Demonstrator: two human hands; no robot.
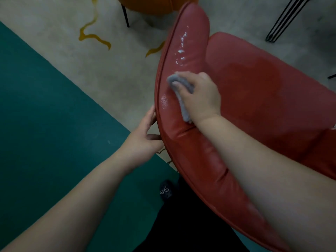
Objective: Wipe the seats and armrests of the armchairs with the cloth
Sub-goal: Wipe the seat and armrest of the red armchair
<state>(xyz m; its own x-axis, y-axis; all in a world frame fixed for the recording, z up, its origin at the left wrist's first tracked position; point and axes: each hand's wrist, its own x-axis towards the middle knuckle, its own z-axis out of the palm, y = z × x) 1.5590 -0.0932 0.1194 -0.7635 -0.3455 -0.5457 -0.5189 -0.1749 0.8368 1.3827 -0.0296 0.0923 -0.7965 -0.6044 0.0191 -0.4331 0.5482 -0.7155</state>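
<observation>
Starting at the left of the frame, there's teal flooring running diagonally beside a beige carpet with yellow squiggles. Around lower centre the left hand grips the outer edge of the red armchair, fingers curled round the rim. Just right of centre, the right hand has a grey cloth bunched in its fingers, pressed onto the shiny, wet-looking armrest. An orange chair sits at the top.

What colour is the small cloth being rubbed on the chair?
The small fluffy cloth is grey, seen best in the head view against the red leather armchair.
</observation>
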